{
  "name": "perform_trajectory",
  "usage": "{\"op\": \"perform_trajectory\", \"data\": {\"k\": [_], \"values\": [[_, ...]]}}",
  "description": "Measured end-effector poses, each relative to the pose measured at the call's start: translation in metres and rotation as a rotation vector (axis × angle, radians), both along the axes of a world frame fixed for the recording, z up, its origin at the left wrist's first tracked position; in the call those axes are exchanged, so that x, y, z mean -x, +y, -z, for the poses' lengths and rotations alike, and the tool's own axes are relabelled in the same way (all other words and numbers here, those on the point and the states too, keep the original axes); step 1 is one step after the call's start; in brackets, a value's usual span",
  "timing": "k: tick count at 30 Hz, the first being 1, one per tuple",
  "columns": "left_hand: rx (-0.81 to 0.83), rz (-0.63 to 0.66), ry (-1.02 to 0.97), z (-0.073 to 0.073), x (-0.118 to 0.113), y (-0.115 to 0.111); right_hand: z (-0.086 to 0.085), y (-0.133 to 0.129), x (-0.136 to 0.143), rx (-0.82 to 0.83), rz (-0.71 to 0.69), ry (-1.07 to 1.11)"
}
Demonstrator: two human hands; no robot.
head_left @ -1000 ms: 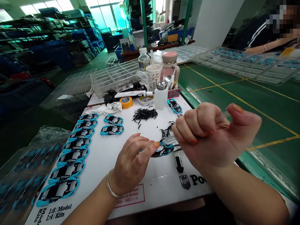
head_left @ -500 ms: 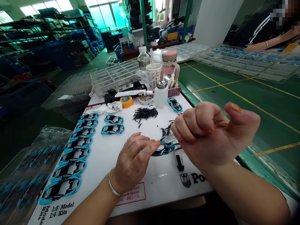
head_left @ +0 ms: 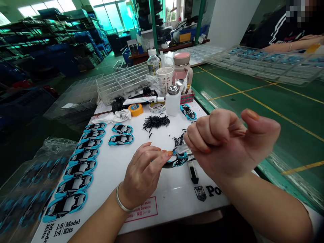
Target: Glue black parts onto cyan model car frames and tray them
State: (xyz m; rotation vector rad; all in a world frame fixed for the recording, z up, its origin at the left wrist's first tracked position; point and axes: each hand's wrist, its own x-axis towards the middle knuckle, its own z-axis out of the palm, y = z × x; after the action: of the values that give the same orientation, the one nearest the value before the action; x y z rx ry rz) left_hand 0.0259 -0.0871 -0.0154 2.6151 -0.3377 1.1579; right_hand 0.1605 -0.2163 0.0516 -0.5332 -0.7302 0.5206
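Observation:
My left hand [head_left: 145, 175] pinches a blue and black model car body [head_left: 177, 161] between thumb and fingers, just above the white table sheet. My right hand [head_left: 233, 145] is curled closed, palm facing me, with the thumb sticking up. From its lower fingers a translucent, nozzle-like tool [head_left: 181, 149] points left, its tip at the car body by my left fingertips. Most of that tool is hidden in the fist. Thin dark prongs [head_left: 191, 158] show below it. Under the hands lies a white and black tool [head_left: 193, 172].
A row of blue and black car bodies [head_left: 81, 165] lines the left side, two more [head_left: 121, 139] beside it. Small black strips [head_left: 156, 122] lie in a pile. Behind stand a white bottle [head_left: 173, 103], orange tape [head_left: 136, 109] and a pink flask [head_left: 181, 69]. A co-worker [head_left: 286, 37] sits far right.
Both hands keep almost the same pose on the car body. The view has shifted very slightly. The co-worker's arm at the far right has moved a little.

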Motion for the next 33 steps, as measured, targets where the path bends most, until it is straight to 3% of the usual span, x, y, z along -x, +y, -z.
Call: {"op": "perform_trajectory", "data": {"k": [33], "values": [[-0.019, 0.003, -0.010, 0.0026, 0.0005, 0.0032, -0.0020, -0.0044, -0.0023, 0.044, 0.003, -0.045]]}}
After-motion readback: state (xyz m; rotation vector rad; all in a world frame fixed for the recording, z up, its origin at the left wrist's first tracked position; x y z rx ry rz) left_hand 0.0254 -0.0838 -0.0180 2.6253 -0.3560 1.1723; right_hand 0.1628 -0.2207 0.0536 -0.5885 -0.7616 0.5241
